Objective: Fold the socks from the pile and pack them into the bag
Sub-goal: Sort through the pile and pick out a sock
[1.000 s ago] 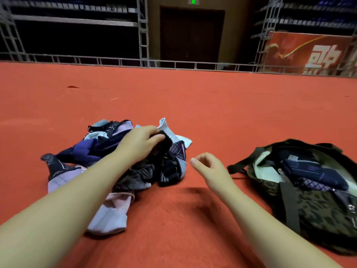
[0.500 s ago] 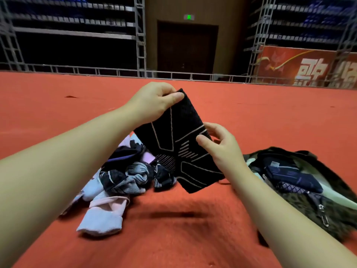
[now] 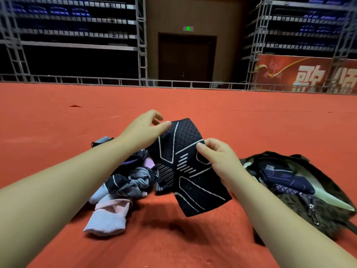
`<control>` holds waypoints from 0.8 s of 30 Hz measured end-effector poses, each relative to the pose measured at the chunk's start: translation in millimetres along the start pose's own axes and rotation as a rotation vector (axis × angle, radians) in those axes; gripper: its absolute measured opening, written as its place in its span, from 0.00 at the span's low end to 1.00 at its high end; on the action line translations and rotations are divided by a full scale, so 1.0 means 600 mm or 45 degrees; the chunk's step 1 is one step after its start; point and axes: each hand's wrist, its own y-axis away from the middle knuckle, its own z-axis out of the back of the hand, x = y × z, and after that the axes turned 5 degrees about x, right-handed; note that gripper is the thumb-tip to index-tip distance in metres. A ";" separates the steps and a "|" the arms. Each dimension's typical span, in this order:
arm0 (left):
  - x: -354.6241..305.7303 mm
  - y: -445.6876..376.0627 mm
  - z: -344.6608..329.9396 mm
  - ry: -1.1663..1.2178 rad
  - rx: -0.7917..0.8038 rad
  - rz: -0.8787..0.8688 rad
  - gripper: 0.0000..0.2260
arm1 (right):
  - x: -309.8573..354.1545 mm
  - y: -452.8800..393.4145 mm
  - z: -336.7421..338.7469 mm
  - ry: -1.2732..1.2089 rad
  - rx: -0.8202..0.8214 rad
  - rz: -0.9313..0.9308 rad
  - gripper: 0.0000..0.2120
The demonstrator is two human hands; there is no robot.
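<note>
A black sock point(image 3: 185, 167) with white lines hangs above the red floor point(image 3: 193, 238) — the right hand point(image 3: 216, 159) pinches its right edge, the left hand point(image 3: 144, 130) pinches its top corner, other fingers loose. The sock pile point(image 3: 123, 182) lies behind it at left; the open camouflage bag point(image 3: 301, 206), socks inside, sits at right.

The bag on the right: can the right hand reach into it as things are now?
Probably yes. The bag lies open right beside the right hand, with nothing between them. But that hand, like the left hand, pinches the black sock, not yet folded.
</note>
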 end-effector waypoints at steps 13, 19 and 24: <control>0.044 0.047 -0.078 0.908 0.640 0.492 0.30 | 0.015 -0.010 0.011 -0.229 -0.237 0.090 0.12; 0.053 0.033 -0.095 1.110 0.317 0.243 0.29 | -0.010 -0.010 0.039 -0.198 -0.325 -0.074 0.04; 0.071 -0.016 -0.109 0.684 0.123 0.103 0.17 | -0.050 -0.050 0.075 0.060 -0.237 -0.247 0.19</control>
